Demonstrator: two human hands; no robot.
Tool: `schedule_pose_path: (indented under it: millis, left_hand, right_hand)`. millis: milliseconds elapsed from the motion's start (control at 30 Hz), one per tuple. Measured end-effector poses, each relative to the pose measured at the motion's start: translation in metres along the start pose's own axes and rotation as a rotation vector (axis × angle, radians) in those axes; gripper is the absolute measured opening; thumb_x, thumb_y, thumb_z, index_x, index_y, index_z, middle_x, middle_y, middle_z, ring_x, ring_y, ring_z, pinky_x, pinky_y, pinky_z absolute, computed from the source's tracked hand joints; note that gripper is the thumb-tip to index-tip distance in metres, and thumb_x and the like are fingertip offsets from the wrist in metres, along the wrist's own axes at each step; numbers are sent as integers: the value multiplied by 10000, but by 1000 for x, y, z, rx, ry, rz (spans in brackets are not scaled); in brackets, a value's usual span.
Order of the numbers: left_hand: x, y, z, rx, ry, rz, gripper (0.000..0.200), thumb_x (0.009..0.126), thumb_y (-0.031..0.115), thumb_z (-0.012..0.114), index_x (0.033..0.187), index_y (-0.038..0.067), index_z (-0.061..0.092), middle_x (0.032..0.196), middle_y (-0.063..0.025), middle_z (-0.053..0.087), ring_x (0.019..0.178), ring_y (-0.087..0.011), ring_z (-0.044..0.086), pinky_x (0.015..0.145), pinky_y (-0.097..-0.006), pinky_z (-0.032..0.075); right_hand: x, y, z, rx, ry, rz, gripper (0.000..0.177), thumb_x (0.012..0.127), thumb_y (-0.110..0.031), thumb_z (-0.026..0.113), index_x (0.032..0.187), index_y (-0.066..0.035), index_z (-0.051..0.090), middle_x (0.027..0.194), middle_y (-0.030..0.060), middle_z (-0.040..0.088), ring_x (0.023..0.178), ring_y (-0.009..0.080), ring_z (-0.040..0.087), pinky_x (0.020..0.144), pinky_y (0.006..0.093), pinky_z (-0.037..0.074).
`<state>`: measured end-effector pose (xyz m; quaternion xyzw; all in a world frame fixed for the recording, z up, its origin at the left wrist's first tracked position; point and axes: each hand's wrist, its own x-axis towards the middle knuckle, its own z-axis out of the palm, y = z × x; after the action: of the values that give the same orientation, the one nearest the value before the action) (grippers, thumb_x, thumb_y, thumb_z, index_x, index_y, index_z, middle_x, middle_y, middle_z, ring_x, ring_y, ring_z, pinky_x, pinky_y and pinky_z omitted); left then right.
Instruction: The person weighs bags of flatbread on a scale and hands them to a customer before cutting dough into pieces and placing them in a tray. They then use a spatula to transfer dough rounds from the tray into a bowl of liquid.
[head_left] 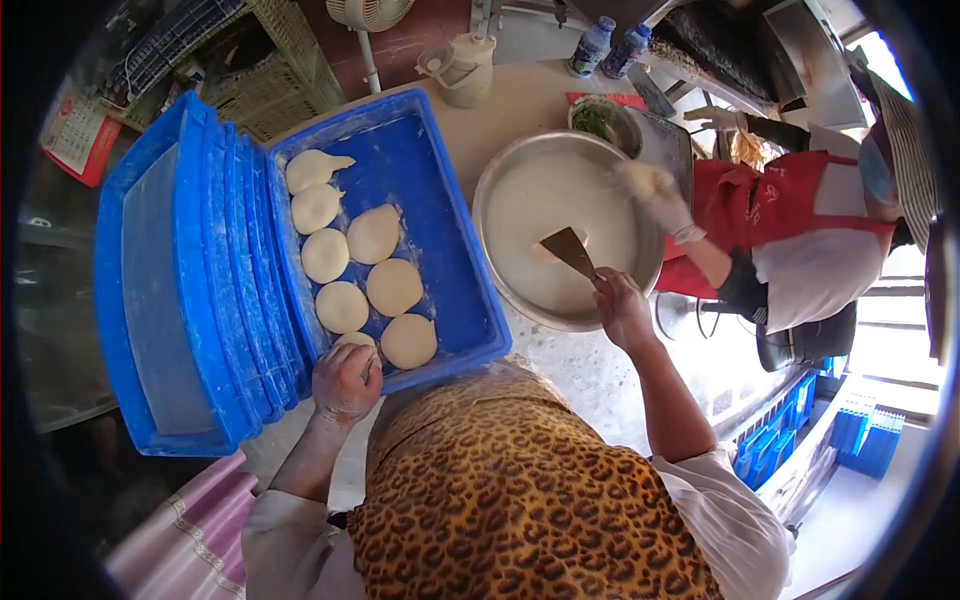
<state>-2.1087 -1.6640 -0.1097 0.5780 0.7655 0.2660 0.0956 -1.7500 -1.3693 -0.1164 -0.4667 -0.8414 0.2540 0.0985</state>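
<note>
My right hand (625,312) grips the handle of a flat metal spatula (570,250), its dark blade over a large metal basin (484,235). A pale lump of dough (540,256) lies by the blade, on the white contents of the basin. At the near left corner of a blue tray (448,165), my left hand (347,385) has its fingers curled against a round of dough (356,342), partly hidden by them. Several more dough rounds (394,287) lie in the tray's left half, and two at the far end have pulled-out tips.
A stack of blue trays (165,280) stands at the left. Across the basin, a co-worker in a red apron (730,215) holds a gloved hand (655,198) over its rim. Behind are a bowl of chopped greens (595,122), a pitcher (462,72) and two bottles (592,47).
</note>
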Motion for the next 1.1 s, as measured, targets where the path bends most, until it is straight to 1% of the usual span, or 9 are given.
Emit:
schedule_pose_path:
  millis: [200, 300, 467, 500, 567, 633, 667, 900, 1100]
  left_hand:
    - [-6, -7, 2, -49, 30, 57, 145, 821, 81, 702, 955, 24, 702, 924, -151, 716, 895, -354, 696, 788, -453, 566]
    - [-9, -10, -3, -111, 31, 73, 152, 819, 86, 708, 964, 40, 704, 916, -140, 716, 890, -346, 695, 778, -451, 563]
    - [-14, -19, -8, -206, 49, 145, 127, 847, 64, 704, 965, 20, 717, 914, -144, 730, 882, -340, 704, 765, -437, 570]
    - [-15, -19, -9, -220, 48, 157, 126, 848, 66, 707, 966, 23, 720, 916, -145, 731, 882, -341, 705, 764, -438, 570]
    - [-17, -22, -12, -237, 24, 182, 112, 852, 84, 717, 953, 36, 724, 919, -142, 734, 885, -344, 705, 759, -447, 568]
    - [-19, -26, -12, -264, -9, 217, 107, 851, 90, 719, 945, 41, 721, 919, -140, 735, 883, -345, 704, 756, -450, 566]
    - [-19, -28, -12, -294, 13, 240, 103, 846, 97, 724, 937, 49, 712, 908, -131, 733, 869, -345, 701, 741, -458, 561]
    - [-29, -41, -10, -370, 29, 333, 104, 827, 94, 738, 918, 69, 694, 875, -118, 726, 822, -335, 694, 692, -463, 555]
    - [-29, -44, -12, -389, 43, 365, 120, 806, 101, 756, 908, 85, 694, 859, -105, 722, 799, -327, 693, 675, -454, 557]
  right_hand:
    - [-4, -3, 18, 83, 4, 207, 324, 953, -104, 615, 1263, -19, 647, 1174, 225, 684, 1102, 427, 633, 960, 476, 519]
    - [-12, -32, 16, 186, 257, 138, 335, 956, -86, 610, 1273, 16, 646, 1182, 250, 687, 1103, 406, 665, 970, 440, 527]
    - [-32, -113, 15, 519, 76, 25, 320, 1016, -112, 614, 1246, 107, 648, 1286, 151, 707, 1093, 178, 657, 976, 301, 506]
    - [-37, -139, 20, 512, 47, 3, 313, 1011, -113, 626, 1252, 84, 658, 1163, 165, 741, 1007, 170, 670, 928, 294, 522]
    - [-47, -186, 19, 323, -151, 21, 300, 996, -131, 626, 1254, 10, 686, 1059, 214, 752, 938, 247, 727, 900, 349, 558]
    - [-58, -218, 30, 29, -176, -163, 303, 974, -165, 617, 1247, -70, 706, 981, 253, 735, 883, 378, 730, 859, 454, 577]
    - [-64, -241, 33, -22, -208, -98, 285, 956, -189, 609, 1205, -108, 724, 954, 243, 733, 887, 449, 696, 831, 538, 562]
    - [-75, -301, 64, -413, -269, -132, 167, 909, -147, 608, 1005, -72, 723, 815, 206, 723, 799, 389, 729, 730, 502, 583]
    - [-69, -316, 89, -539, -359, -164, 128, 836, -110, 624, 859, -47, 732, 846, 175, 743, 817, 350, 748, 712, 456, 598]
